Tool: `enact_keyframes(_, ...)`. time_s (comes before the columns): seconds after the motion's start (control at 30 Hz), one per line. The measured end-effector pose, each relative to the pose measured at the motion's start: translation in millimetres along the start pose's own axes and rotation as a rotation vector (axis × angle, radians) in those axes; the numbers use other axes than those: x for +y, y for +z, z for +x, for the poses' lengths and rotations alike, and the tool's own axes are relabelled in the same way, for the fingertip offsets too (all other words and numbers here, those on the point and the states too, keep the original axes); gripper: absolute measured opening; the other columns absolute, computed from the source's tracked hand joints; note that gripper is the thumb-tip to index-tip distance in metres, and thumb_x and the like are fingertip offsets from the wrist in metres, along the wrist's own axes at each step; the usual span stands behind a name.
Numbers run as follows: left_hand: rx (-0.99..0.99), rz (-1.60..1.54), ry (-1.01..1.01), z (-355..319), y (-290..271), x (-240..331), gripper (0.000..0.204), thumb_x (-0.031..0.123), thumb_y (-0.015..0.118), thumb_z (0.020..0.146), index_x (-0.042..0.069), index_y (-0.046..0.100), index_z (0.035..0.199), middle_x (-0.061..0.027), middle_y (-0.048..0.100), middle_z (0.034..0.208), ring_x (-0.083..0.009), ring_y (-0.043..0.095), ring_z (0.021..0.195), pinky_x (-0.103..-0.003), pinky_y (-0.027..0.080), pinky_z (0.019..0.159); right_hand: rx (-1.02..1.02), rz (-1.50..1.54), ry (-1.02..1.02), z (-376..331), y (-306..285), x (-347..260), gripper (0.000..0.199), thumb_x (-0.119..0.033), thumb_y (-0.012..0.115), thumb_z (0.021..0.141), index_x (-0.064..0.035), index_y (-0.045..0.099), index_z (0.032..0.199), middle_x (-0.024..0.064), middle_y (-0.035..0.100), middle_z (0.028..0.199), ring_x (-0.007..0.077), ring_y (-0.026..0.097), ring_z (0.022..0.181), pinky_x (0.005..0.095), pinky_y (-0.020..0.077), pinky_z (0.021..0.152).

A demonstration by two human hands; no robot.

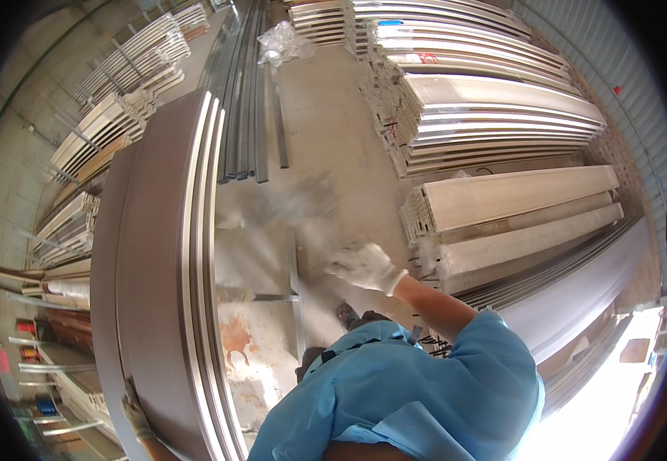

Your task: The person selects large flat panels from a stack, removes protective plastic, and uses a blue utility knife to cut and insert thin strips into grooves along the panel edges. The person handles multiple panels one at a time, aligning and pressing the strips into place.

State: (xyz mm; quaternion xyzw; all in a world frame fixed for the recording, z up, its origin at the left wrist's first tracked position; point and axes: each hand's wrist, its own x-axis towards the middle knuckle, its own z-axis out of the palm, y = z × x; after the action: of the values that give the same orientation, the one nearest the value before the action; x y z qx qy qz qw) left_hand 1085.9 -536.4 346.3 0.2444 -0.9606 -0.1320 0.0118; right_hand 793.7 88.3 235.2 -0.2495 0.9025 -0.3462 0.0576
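Brown panels (156,230) meet the left hand (135,415) (gripping, I can't tell); the right hand (365,266) hangs free, loosely outstretched.

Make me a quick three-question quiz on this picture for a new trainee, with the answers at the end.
1. Which hand is at the brown panels: a) left or b) right?
2. True or false: the right hand wears a pale glove.
3. Fill in: the long grey bars lie on the ____.

Key: 1. a, the left hand. 2. True. 3. Floor.
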Motion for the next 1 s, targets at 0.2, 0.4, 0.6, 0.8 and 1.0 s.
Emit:
enact_keyframes(0.2, -0.109, -0.118, -0.359, 68, 11, -4, 0.049, 0.032, 0.035, 0.109, 0.003, 0.045, 0.148, -0.0232, 0.067, 0.115, -0.0284, 0.065, 0.105, -0.039, 0.051, 0.092, 0.036, -0.097, 0.274, 13, -21, 86, 0.030, -0.041, 0.060, 0.092, -0.0126, 0.071, 0.092, 0.0096, 0.070, 0.092, 0.0332, 0.067, 0.089, 0.0458, 0.0540, 0.079)
enact_keyframes(0.4, -0.012, -0.045, 0.285, 234, 45, 90, 0.046, 0.027, 0.038, 0.108, 0.005, 0.043, 0.147, -0.0242, 0.068, 0.106, -0.0318, 0.064, 0.088, -0.042, 0.050, 0.078, -0.116, -0.093, 0.280, 140, -40, 108, 0.034, -0.045, 0.059, 0.091, -0.0157, 0.073, 0.099, 0.0102, 0.071, 0.094, 0.0340, 0.068, 0.091, 0.0474, 0.0538, 0.081)
enact_keyframes(0.6, 0.113, -0.210, 0.598, 426, 61, 260, 0.055, 0.042, 0.041, 0.107, 0.000, 0.054, 0.139, -0.0269, 0.062, 0.126, -0.0367, 0.061, 0.114, -0.041, 0.046, 0.098, -0.195, -0.088, 0.282, 265, -67, 97, 0.036, -0.044, 0.058, 0.092, -0.0137, 0.073, 0.102, 0.0122, 0.071, 0.107, 0.0347, 0.066, 0.099, 0.0478, 0.0534, 0.085)
enact_keyframes(0.8, 0.188, -0.388, 0.521, 566, 84, 393, 0.059, 0.046, 0.045, 0.105, -0.001, 0.051, 0.141, -0.0267, 0.055, 0.137, -0.0421, 0.052, 0.128, -0.041, 0.039, 0.108, -0.086, 0.044, 0.492, 310, -94, 171, 0.034, -0.046, 0.063, 0.088, -0.0186, 0.073, 0.106, 0.0106, 0.072, 0.105, 0.0332, 0.068, 0.099, 0.0442, 0.0541, 0.087)
enact_keyframes(1.0, -0.071, -0.109, 0.497, 631, 90, 477, 0.050, 0.045, 0.052, 0.103, -0.001, 0.069, 0.111, -0.0244, 0.070, 0.099, -0.0408, 0.066, 0.094, -0.045, 0.050, 0.085, 0.102, 0.131, 0.582, 330, -156, 315, 0.024, -0.032, 0.071, 0.086, -0.0156, 0.075, 0.104, 0.0059, 0.075, 0.100, 0.0228, 0.070, 0.091, 0.0351, 0.0552, 0.083)
